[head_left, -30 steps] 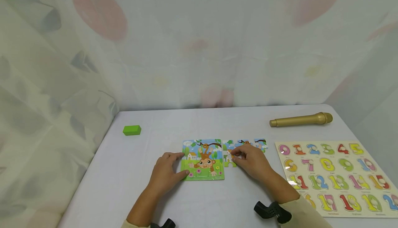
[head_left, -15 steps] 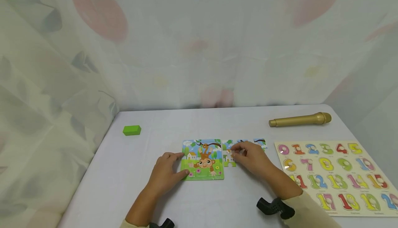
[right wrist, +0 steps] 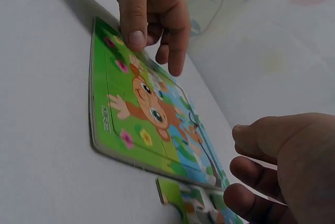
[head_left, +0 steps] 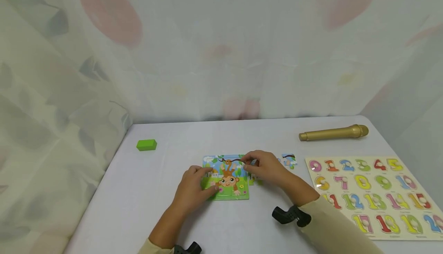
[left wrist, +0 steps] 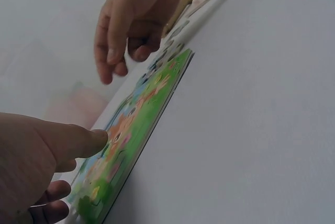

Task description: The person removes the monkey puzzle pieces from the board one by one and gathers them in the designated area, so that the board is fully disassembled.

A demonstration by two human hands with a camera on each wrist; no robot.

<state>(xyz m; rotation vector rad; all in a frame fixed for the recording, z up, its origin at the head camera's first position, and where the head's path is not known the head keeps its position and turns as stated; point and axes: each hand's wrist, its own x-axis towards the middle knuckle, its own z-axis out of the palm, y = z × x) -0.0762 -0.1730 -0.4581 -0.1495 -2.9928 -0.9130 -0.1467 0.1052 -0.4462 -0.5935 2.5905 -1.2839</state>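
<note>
A square jigsaw puzzle (head_left: 228, 179) with a hanging monkey lies flat on the white table, its picture all in place. My left hand (head_left: 194, 188) is over its left side, thumb and fingers apart with nothing between them. At the upper right corner is my right hand (head_left: 266, 169); in the right wrist view its thumb (right wrist: 251, 137) and fingers stand apart, holding nothing. Loose puzzle pieces (right wrist: 180, 198) lie beside the board's right edge, partly hidden under the right hand in the head view. Another puzzle piece (head_left: 289, 159) shows beyond that hand.
A number board (head_left: 370, 182) with knobbed digits lies at the right. Behind it rests a gold microphone (head_left: 333, 132). Far to the left sits a green block (head_left: 147, 145). Patterned cloth (head_left: 221, 73) hangs behind the table.
My right hand has moved left from the loose pieces to the puzzle's upper right corner. My left hand has shifted right, from the puzzle's left edge to over its picture.
</note>
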